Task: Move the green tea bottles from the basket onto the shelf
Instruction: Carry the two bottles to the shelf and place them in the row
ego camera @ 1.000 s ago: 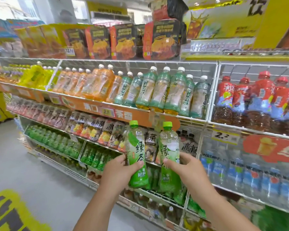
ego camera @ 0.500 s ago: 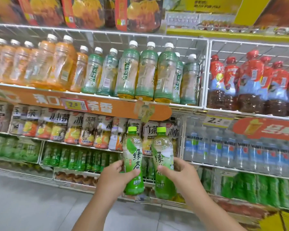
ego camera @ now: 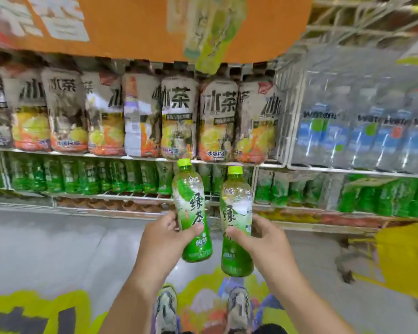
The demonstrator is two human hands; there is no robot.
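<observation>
Left hand (ego camera: 163, 239) and right hand (ego camera: 267, 239) each wrap fingers round a bottle (ego camera: 193, 213) mid-frame, clear of the packed green shelf (ego camera: 140, 195) row behind; risk: loading both together knocks neighbours over.

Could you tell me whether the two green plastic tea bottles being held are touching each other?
Apart. The head view shows shelf and floor through a clear gap between the left bottle and right bottle.

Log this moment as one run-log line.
left hand: holds left green tea bottle upright | right hand: holds right green tea bottle upright | bottles: apart, before green-bottle shelf, not yet placed
</observation>
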